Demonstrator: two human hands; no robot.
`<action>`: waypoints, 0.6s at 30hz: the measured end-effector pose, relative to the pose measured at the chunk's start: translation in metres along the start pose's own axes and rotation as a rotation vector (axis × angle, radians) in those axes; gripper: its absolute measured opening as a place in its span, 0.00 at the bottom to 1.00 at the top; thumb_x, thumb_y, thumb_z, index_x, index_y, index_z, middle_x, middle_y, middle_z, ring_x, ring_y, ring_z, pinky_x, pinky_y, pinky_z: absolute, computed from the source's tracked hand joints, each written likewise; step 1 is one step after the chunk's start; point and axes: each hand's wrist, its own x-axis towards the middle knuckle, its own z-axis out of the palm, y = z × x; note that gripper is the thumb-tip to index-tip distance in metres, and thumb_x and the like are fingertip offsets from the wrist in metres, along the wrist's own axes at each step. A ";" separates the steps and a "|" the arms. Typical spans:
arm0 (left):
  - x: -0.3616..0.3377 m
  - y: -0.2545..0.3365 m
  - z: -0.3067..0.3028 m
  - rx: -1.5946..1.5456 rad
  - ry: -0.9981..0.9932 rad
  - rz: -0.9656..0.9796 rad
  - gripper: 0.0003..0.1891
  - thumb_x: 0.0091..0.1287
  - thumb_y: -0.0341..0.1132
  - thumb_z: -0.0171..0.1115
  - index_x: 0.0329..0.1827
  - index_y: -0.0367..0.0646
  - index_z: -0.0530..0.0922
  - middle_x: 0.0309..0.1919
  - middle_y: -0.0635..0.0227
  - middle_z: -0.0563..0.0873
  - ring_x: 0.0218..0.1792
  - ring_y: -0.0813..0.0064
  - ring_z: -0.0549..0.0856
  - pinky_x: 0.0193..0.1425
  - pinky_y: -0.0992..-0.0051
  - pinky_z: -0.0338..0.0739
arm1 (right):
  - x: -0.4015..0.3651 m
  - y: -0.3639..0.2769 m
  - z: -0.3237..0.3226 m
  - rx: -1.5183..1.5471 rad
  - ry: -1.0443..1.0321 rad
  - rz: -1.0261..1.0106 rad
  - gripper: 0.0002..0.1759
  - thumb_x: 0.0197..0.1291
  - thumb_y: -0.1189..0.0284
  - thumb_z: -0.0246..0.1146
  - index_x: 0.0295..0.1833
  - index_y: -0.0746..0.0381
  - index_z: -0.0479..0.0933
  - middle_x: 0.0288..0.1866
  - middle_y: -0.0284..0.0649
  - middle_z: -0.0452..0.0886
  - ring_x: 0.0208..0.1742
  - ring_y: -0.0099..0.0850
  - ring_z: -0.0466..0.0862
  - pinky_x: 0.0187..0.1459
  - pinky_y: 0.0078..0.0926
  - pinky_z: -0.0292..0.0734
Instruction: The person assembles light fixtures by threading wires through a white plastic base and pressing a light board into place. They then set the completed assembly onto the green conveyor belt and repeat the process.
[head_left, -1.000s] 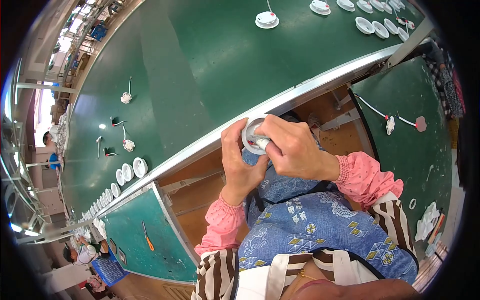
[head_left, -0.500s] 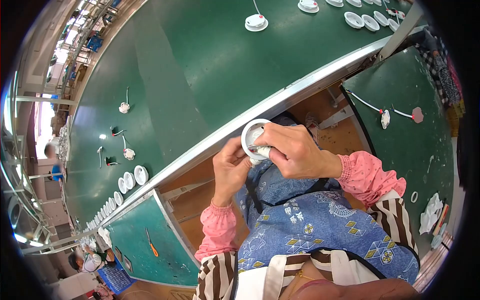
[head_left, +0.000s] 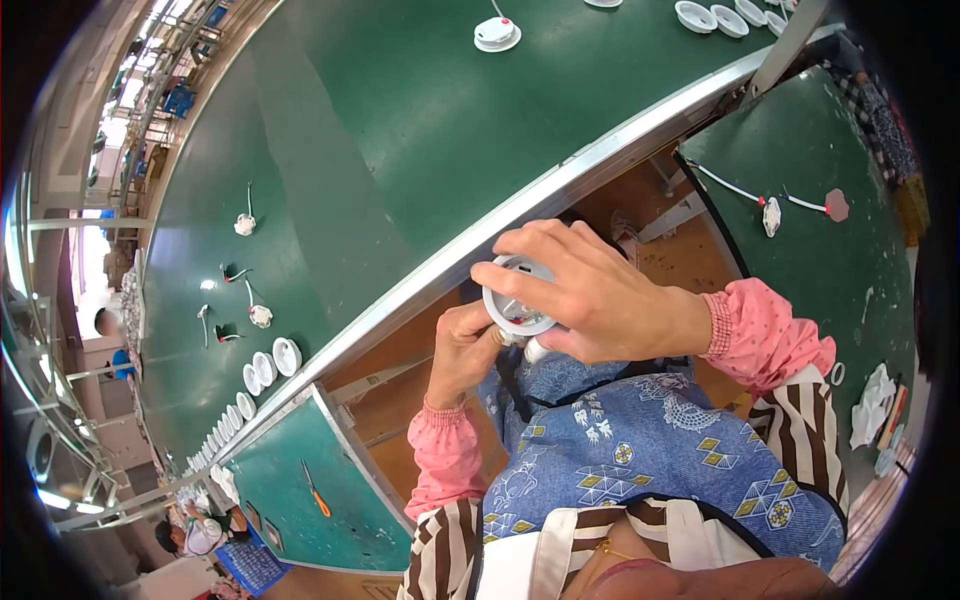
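Above my lap I hold a white round lamp housing, its open side facing up, with small parts inside that I cannot make out clearly. My left hand pinches its lower left edge between thumb and fingers. Over its top and right rim lies my right hand, fingers reaching across and thumb at the lower edge; the fingers cover part of the inside. White covers sit on some fingertips, one on the right thumb.
On the green bench stand several white housings in a row and wired parts. A finished-looking lamp unit stands farther off. An orange-handled screwdriver lies on the lower left table. More wired parts lie on the right table.
My right hand has swung up and over the housing, its fingers now spread across the rim instead of pinching inside. My left hand has shifted slightly down along the edge.
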 end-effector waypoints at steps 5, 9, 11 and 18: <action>-0.009 -0.011 -0.012 -0.151 -0.043 -0.105 0.09 0.74 0.33 0.67 0.48 0.36 0.89 0.38 0.69 0.91 0.40 0.80 0.86 0.44 0.76 0.80 | 0.005 0.001 0.005 0.113 -0.020 -0.063 0.40 0.43 0.77 0.78 0.66 0.62 0.71 0.63 0.50 0.70 0.63 0.49 0.76 0.55 0.47 0.76; -0.003 -0.002 -0.005 -0.350 -0.012 -0.202 0.09 0.73 0.34 0.68 0.46 0.37 0.89 0.37 0.70 0.90 0.39 0.80 0.86 0.42 0.77 0.79 | 0.005 0.005 0.005 0.200 -0.061 -0.143 0.39 0.43 0.80 0.78 0.64 0.61 0.71 0.64 0.50 0.70 0.63 0.48 0.76 0.54 0.46 0.77; -0.002 0.001 -0.005 -0.420 -0.057 -0.258 0.09 0.74 0.34 0.66 0.46 0.37 0.89 0.36 0.71 0.90 0.36 0.81 0.84 0.40 0.78 0.77 | 0.005 0.010 0.004 0.224 -0.084 -0.178 0.39 0.43 0.80 0.78 0.64 0.61 0.71 0.64 0.49 0.70 0.64 0.49 0.76 0.54 0.46 0.77; -0.002 0.033 0.016 -0.187 -0.038 -0.297 0.10 0.76 0.30 0.60 0.49 0.36 0.88 0.28 0.75 0.85 0.28 0.84 0.76 0.32 0.78 0.70 | -0.002 0.017 -0.006 0.356 -0.087 -0.040 0.44 0.40 0.82 0.77 0.69 0.59 0.72 0.67 0.51 0.70 0.66 0.53 0.75 0.62 0.48 0.76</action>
